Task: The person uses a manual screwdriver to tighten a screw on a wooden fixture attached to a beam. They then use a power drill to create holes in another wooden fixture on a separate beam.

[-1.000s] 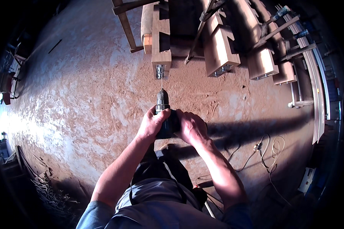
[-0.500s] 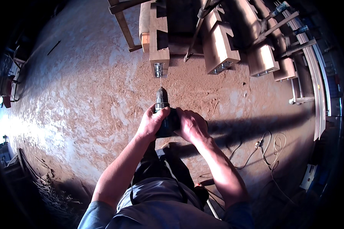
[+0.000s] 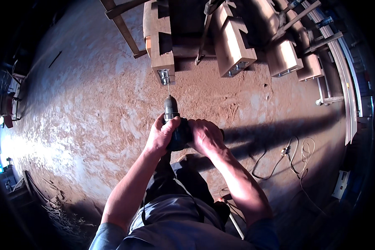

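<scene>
Leftward in the view go the dark, bulky power drill (image 3: 180, 139) and the pale, square-ended wooden beam with notches along its side (image 3: 158, 52), both sitting farther that way than a second ago. Look at the thin, straight steel drill bit (image 3: 168, 89): it points at the shiny metal fitting (image 3: 164, 76) set in the beam's near end, and whether its tip actually touches, I can't make out. Much of the drill's body is hidden under the hands, the trigger with it, and the beam's far end is cut off by the upper edge. Underfoot, it's a reddish-brown, dusty floor (image 3: 96, 108), glaring white at the left, crossed by a long shadow at the right. More pale wooden beams (image 3: 236, 48) line up to the right, propped among brown wooden trestle legs (image 3: 123, 31); a pale, looped cable (image 3: 306, 156) lies on the ground, and a heap of thin wood scraps (image 3: 58, 214) sinks into gloom at lower left. Now the hands: bare forearms run up and converge on the drill, held out ahead of the body. The left hand (image 3: 160, 135) clasps it just behind the chuck, thumb laid over the top; the right hand (image 3: 206, 135) wraps its rear right side, knuckles bent, fingertips out of sight.
</scene>
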`<state>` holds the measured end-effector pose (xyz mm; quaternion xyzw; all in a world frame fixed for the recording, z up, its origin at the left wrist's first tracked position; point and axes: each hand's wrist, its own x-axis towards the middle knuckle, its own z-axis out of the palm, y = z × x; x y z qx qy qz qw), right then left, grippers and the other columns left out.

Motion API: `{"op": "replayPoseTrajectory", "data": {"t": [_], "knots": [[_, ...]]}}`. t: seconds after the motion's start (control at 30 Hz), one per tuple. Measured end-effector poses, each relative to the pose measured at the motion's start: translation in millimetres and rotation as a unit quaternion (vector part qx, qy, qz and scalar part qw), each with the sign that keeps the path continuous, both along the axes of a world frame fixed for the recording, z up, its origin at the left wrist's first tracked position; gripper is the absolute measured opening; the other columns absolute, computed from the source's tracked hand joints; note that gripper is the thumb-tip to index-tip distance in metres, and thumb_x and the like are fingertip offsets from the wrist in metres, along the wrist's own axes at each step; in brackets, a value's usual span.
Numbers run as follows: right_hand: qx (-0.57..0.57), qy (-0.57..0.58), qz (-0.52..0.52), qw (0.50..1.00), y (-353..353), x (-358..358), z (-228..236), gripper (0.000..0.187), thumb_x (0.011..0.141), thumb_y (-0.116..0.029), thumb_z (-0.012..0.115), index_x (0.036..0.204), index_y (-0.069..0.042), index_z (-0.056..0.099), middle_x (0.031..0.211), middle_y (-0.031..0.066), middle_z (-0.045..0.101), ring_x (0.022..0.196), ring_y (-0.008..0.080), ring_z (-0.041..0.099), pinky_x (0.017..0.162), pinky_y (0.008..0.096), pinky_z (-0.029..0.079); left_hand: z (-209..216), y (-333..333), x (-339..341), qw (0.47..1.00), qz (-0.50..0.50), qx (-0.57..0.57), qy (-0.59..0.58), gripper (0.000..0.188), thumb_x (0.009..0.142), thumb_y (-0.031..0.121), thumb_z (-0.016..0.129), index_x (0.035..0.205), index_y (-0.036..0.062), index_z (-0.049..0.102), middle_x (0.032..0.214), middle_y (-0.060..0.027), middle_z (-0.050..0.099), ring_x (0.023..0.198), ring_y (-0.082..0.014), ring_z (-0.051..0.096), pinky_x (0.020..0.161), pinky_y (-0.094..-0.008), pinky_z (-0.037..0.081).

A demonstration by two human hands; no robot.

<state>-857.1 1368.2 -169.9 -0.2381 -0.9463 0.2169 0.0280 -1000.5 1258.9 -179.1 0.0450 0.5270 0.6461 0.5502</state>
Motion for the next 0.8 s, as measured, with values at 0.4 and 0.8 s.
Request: {"op": "replayPoseTrajectory", "data": {"t": [0.4, 0.8], "knots": [[-0.008, 0.010, 0.003, 1.000, 9, -3, -3, 0.041, 0.067, -0.018, 0.083, 0.097, -0.007, 0.058, 0.083, 0.0126, 0.066, 0.082, 0.0317, 0.067, 0.074, 0.0424, 0.055, 8, 7, -4, 1.000, -0.003, -0.026, 0.008, 0.057, 0.084, 0.032, 0.077, 0.121, -0.0023, 0.051, 0.100, -0.0074, 0.062, 0.085, -0.0163, 0.063, 0.075, -0.0337, 0.056], [-0.025, -0.006, 0.004, 1.000, 16, -11, 5, 0.040, 0.068, -0.019, 0.082, 0.097, -0.006, 0.059, 0.084, 0.0131, 0.066, 0.083, 0.0327, 0.067, 0.074, 0.0431, 0.055, 6, 14, -11, 1.000, -0.004, -0.025, 0.009, 0.058, 0.083, 0.033, 0.079, 0.122, -0.0016, 0.052, 0.098, -0.0060, 0.062, 0.086, -0.0156, 0.063, 0.077, -0.0338, 0.056]]}}
